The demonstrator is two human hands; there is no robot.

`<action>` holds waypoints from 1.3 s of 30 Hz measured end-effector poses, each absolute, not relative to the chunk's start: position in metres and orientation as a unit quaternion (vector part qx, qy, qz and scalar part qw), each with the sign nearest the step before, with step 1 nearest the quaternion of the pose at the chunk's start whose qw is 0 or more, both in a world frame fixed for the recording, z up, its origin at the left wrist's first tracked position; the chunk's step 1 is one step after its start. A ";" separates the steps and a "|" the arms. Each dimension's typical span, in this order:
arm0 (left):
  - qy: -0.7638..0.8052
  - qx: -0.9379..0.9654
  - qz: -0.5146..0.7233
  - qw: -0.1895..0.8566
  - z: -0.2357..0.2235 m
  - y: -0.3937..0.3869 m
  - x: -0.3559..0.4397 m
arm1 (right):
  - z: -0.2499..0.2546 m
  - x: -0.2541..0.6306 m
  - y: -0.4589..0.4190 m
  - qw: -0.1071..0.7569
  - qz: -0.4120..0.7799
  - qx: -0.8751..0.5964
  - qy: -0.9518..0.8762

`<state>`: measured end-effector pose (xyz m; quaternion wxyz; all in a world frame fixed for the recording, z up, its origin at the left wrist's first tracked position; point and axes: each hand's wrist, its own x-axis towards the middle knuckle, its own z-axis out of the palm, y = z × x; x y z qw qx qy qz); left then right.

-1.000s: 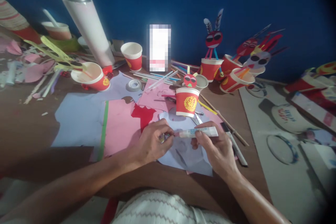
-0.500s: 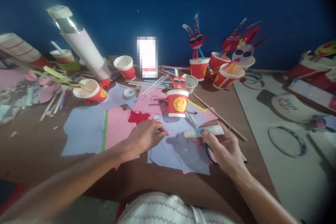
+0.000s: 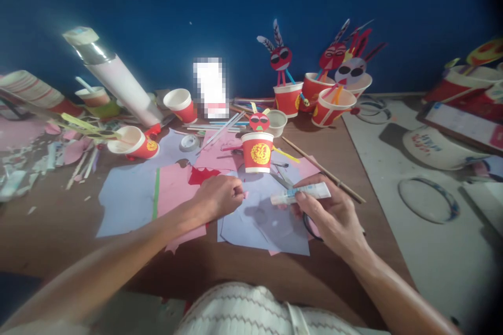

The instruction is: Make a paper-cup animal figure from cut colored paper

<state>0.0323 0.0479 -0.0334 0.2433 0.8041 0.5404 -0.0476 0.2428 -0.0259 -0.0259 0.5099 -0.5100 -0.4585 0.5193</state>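
Between the closed fingers of my left hand (image 3: 222, 194) is a small pink paper piece (image 3: 245, 195), held over the pale blue paper (image 3: 259, 222). My right hand (image 3: 334, 212) grips a white glue tube (image 3: 302, 193) lying almost level, its nozzle end pointing left. Just beyond both hands stands a red paper cup (image 3: 257, 153) with a yellow emblem, topped by a small red paper face (image 3: 259, 121) with dark eyes. Scissors (image 3: 283, 179) lie partly hidden under my right hand, one dark handle loop showing below it.
Pink paper (image 3: 176, 188), a tape roll (image 3: 189, 142) and white sticks (image 3: 223, 128) lie around the cup. Decorated cups (image 3: 288, 99) stand at the back right. A tilted paper cup (image 3: 128, 141), a tall flask (image 3: 121, 81) and scraps occupy the left. A thin wooden stick (image 3: 326, 170) lies right.
The view has shifted slightly, moving most things a little left. My left hand has turned a little, and the pink piece now shows narrower. My right hand still holds the glue tube.
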 end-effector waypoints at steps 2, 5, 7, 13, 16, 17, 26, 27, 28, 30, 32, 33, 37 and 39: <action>0.549 0.798 -0.043 0.246 -0.035 0.049 0.032 | -0.027 0.242 -0.026 0.505 0.519 -0.514 -0.459; 0.550 0.796 -0.016 0.252 -0.037 0.050 0.031 | -0.027 0.242 -0.025 0.501 0.520 -0.519 -0.458; 0.549 0.789 0.010 0.274 -0.037 0.050 0.031 | -0.027 0.241 -0.025 0.502 0.522 -0.515 -0.458; 0.463 0.724 0.071 0.507 -0.025 0.052 0.028 | -0.030 0.241 -0.024 0.491 0.527 -0.519 -0.459; 0.452 0.729 0.073 0.509 -0.027 0.053 0.027 | -0.031 0.241 -0.025 0.484 0.532 -0.525 -0.455; 0.462 0.742 0.073 0.481 -0.029 0.054 0.027 | -0.032 0.241 -0.025 0.483 0.534 -0.525 -0.454; 0.491 0.791 0.024 0.363 -0.040 0.056 0.029 | -0.033 0.241 -0.024 0.486 0.544 -0.516 -0.449; 0.492 0.793 0.017 0.359 -0.038 0.056 0.029 | -0.033 0.241 -0.024 0.486 0.543 -0.516 -0.450; 0.490 0.795 0.009 0.357 -0.037 0.056 0.029 | -0.033 0.241 -0.024 0.486 0.542 -0.516 -0.451; 0.489 0.797 -0.002 0.354 -0.034 0.056 0.029 | -0.033 0.241 -0.025 0.484 0.540 -0.516 -0.455; 0.492 0.794 -0.001 0.357 -0.032 0.055 0.029 | -0.034 0.242 -0.025 0.483 0.540 -0.516 -0.457; 0.493 0.791 0.003 0.362 -0.031 0.055 0.029 | -0.034 0.242 -0.025 0.482 0.541 -0.516 -0.457; 0.507 0.765 0.018 0.398 -0.032 0.055 0.027 | -0.035 0.242 -0.024 0.479 0.545 -0.517 -0.453; 0.517 0.754 0.020 0.404 -0.034 0.055 0.026 | -0.035 0.242 -0.024 0.476 0.547 -0.521 -0.449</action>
